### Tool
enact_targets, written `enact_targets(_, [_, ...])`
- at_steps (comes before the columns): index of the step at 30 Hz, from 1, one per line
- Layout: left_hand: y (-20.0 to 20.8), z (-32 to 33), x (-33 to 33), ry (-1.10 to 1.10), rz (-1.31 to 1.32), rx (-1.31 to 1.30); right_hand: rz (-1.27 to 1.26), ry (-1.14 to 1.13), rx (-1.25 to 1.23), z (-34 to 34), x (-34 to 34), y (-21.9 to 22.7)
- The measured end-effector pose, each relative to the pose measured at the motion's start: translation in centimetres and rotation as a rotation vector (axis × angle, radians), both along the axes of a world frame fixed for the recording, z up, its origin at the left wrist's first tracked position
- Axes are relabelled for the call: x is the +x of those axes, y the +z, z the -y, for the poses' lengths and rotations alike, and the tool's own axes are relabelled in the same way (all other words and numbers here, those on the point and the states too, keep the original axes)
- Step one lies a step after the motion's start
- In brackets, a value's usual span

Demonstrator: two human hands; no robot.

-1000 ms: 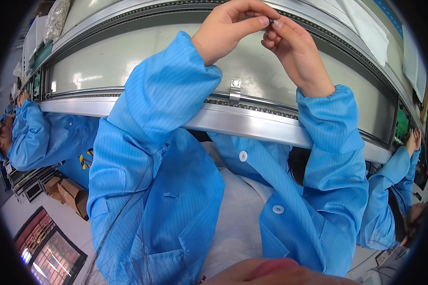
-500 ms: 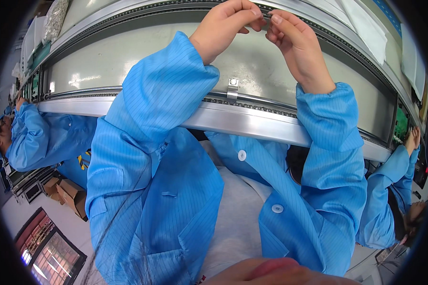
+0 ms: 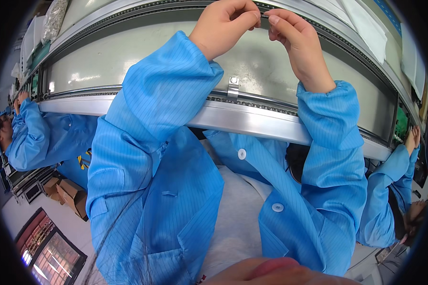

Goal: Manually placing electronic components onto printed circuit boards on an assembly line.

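My left hand (image 3: 227, 26) and my right hand (image 3: 296, 40) are raised over the far side of a conveyor (image 3: 176, 45), fingertips almost meeting. A small dark piece (image 3: 265, 16) shows between the two pinches; it is too small to name. The left thumb and fingers are closed at its left end, the right thumb and forefinger at its right end. The fingers cover most of it.
A metal rail (image 3: 252, 122) with a chain runs along the conveyor's near side, with a small bracket (image 3: 233, 88). Green circuit boards (image 3: 401, 124) sit at the right end, near a co-worker's hand (image 3: 412, 137). Another co-worker's sleeve (image 3: 33, 137) is at the left. White sheets (image 3: 364, 31) lie beyond.
My hands have drawn slightly closer together, the left one shifting a little. The dark piece now spans the gap between the fingertips. At the left, the co-worker's hands have moved slightly.
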State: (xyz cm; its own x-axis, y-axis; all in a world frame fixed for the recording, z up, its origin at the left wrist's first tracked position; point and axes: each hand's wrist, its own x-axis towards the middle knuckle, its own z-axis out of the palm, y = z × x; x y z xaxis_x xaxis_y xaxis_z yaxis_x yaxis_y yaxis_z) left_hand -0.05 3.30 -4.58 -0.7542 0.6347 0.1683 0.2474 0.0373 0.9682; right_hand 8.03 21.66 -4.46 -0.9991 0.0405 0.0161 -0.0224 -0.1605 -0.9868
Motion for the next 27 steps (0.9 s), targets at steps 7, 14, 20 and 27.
enact_targets(7, [0.7, 0.3, 0.4, 0.094, -0.312, -0.087, 0.016, 0.013, 0.108, 0.1, 0.0, 0.1])
enact_targets(14, [1.0, 0.3, 0.4, -0.078, 0.089, -0.051, 0.064, 0.115, -0.178, -0.1, 0.2, -0.2])
enact_targets(20, [2.0, 0.0, 1.2, -0.185, 0.364, -0.017, 0.001, 0.283, -0.319, 0.2, 0.1, -0.1])
enact_targets(27, [2.6, -0.3, 1.7, -0.062, 0.483, -0.018, 0.025, 0.124, -0.090, -0.8, 0.1, 1.1])
